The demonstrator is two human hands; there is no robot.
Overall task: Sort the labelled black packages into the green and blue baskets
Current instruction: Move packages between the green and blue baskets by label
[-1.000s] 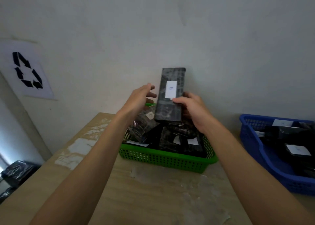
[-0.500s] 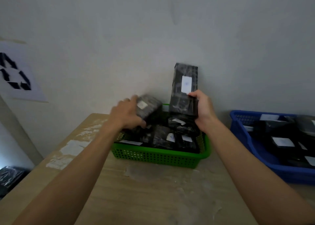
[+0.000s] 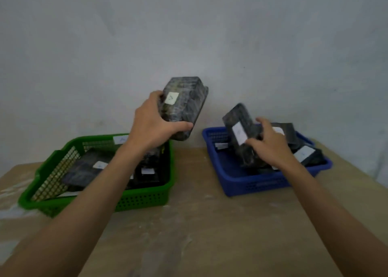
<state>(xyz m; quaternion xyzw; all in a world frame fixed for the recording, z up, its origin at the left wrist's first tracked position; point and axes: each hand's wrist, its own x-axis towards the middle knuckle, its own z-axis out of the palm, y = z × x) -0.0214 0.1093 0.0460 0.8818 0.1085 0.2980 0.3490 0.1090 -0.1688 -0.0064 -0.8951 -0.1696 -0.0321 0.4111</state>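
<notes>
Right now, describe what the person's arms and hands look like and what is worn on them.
Both arms are bare from the frame's bottom edge to the wrists: no sleeves show. The left hand and right hand wear no gloves, and no rings, watch, bracelets or markings are visible. The picture is slightly blurred, so fine detail such as the nails cannot be made out.

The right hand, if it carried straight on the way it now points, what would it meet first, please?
The right hand, holding a long labelled package, points down into the blue basket. It would probably meet the black packages already piled there first, though depth is hard to judge.
</notes>
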